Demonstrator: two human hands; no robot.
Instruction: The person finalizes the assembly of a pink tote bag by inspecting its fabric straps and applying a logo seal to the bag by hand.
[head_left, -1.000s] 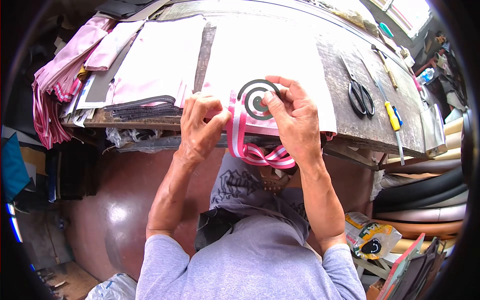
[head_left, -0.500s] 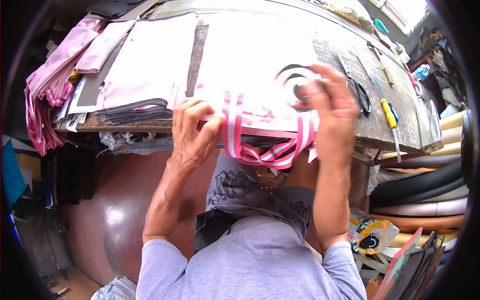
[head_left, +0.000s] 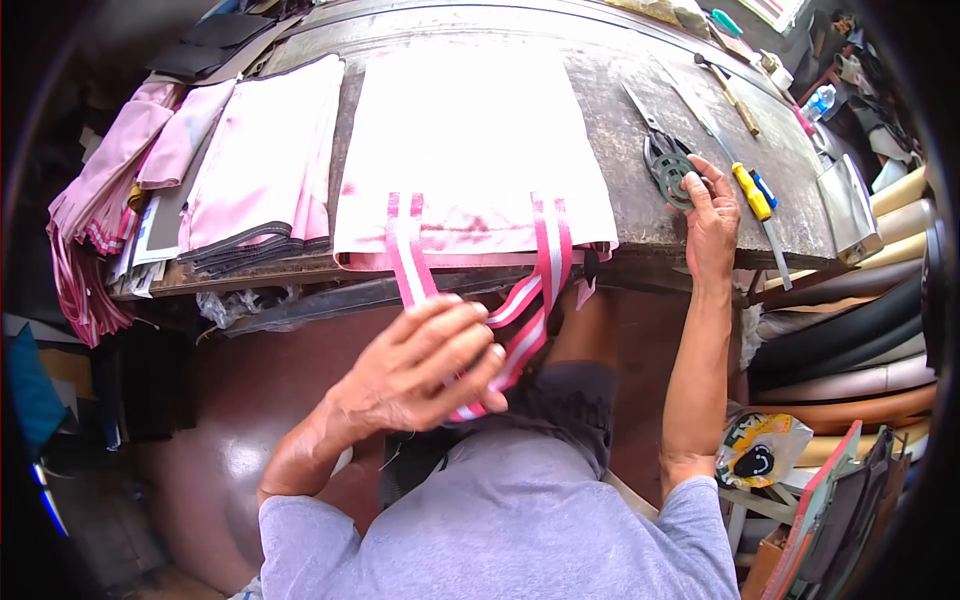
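A pale pink fabric bag [head_left: 470, 140] lies on the wooden table, its pink-and-white striped straps [head_left: 410, 262] hanging over the front edge. My left hand [head_left: 425, 365] is closed around the striped straps below the edge, in front of my shirt. At the right, my right hand [head_left: 712, 215] pinches a dark green round disc [head_left: 670, 180] by its edge. The disc overlaps the handles of black scissors [head_left: 645, 110], whose blades point away from me.
Stacked pink pieces with dark edges [head_left: 260, 150] and bundled pink cloth [head_left: 110, 200] lie left. A yellow screwdriver [head_left: 752, 192], a hammer-like tool [head_left: 735, 95] and a metal box [head_left: 850, 215] are at the right. Rolls of material [head_left: 850, 340] are stacked beside the table.
My right hand has moved right with the disc, over to the scissors. My left hand has come down toward me and now grips the straps. The bag appears farther left.
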